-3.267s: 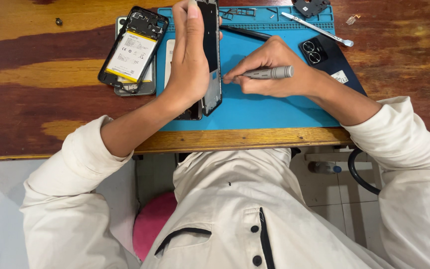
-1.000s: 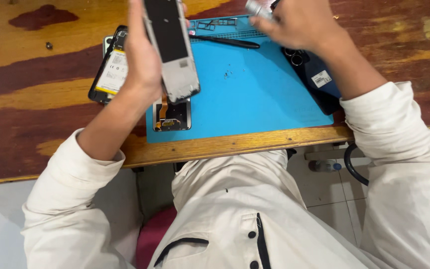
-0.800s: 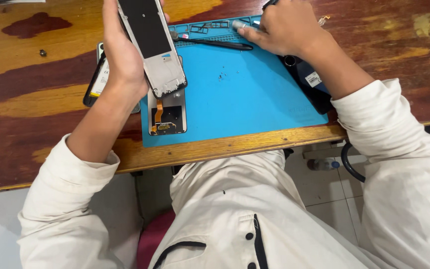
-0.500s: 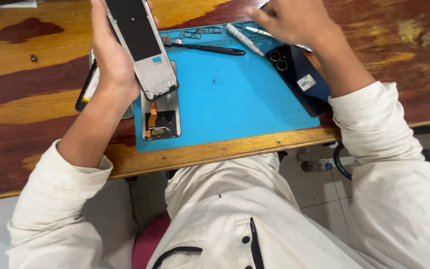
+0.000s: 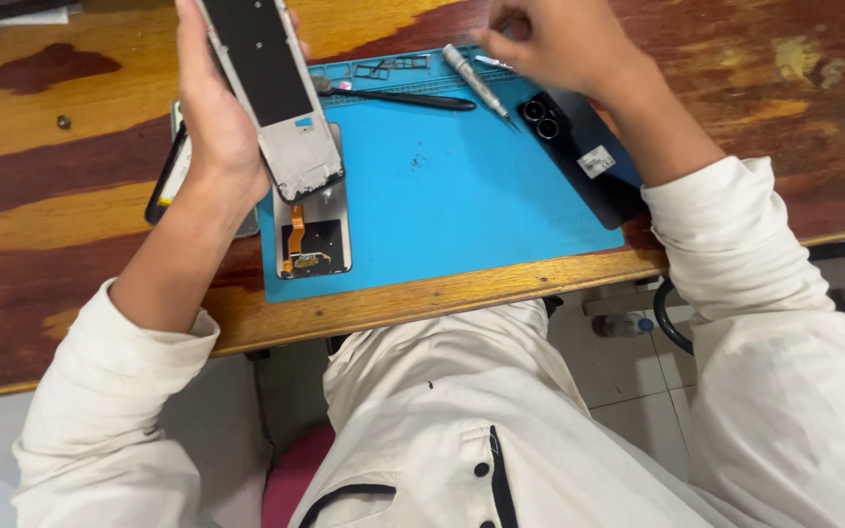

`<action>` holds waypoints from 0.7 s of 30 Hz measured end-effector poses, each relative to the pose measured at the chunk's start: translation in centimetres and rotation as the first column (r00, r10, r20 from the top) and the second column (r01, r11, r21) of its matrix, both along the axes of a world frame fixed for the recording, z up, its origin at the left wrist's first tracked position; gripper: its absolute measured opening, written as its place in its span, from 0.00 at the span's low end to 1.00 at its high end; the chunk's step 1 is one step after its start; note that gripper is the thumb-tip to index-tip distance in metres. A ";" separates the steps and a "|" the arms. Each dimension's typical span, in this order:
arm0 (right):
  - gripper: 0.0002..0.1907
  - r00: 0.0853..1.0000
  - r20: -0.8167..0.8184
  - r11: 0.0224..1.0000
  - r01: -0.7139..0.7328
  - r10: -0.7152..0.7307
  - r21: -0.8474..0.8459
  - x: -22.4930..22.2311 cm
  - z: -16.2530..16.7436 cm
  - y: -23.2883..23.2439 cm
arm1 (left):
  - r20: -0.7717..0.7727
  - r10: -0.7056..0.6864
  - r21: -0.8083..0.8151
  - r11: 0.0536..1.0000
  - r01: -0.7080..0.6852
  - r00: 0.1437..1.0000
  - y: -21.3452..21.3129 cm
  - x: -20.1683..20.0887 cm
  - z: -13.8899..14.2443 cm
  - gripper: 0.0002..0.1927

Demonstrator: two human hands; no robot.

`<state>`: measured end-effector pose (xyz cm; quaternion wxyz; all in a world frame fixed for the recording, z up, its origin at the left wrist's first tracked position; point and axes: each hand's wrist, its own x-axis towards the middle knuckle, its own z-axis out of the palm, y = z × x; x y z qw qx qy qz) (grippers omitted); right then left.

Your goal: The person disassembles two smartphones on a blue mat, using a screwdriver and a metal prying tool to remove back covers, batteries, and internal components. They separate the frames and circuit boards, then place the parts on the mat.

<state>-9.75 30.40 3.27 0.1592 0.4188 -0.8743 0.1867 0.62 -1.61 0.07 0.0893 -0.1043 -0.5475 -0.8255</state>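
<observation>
Head view | left hand (image 5: 222, 117) grips phone frame (image 5: 271, 93) upright, tilted for inspection | right hand (image 5: 559, 44) fingers curled above screwdriver (image 5: 476, 83), pinch unclear | blue mat (image 5: 462, 205) on bench (image 5: 70, 225)

A blue mat (image 5: 462, 196) is spread on the worn wooden bench (image 5: 70, 225). On the mat, a black pen-shaped tool (image 5: 408, 99) is laid near the far edge, and a phone part with an orange ribbon (image 5: 313, 240) at the left.

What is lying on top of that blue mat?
On the blue mat lie a screen panel, a black tool and a screwdriver. The left hand with its phone frame hides the panel's upper part.
</observation>
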 end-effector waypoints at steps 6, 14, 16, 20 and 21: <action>0.15 0.959 -0.187 0.976 -0.216 0.213 0.008 2.8 -1.2 -2.3 | 0.023 -0.227 0.223 0.951 0.216 0.974 0.4 -0.4 0.9 0.33; 0.14 0.950 -0.128 0.957 -0.288 0.284 -0.019 3.6 -1.5 -2.7 | -0.032 -0.250 0.102 0.962 0.252 0.968 0.9 0.7 1.9 0.33; 0.14 0.946 -0.120 0.950 -0.307 0.300 -0.048 3.7 -1.4 -2.7 | -0.041 -0.184 0.073 0.980 0.187 0.982 1.2 0.6 1.7 0.28; 0.20 0.900 0.075 0.882 -0.400 0.429 -0.247 5.1 -1.5 -3.8 | -0.185 0.072 -0.093 0.992 -0.091 0.980 2.5 0.7 0.5 0.19; 0.22 0.867 0.148 0.852 -0.414 0.477 -0.319 5.8 -1.7 -4.4 | -0.242 0.142 -0.140 0.974 -0.180 0.960 2.7 0.7 0.1 0.20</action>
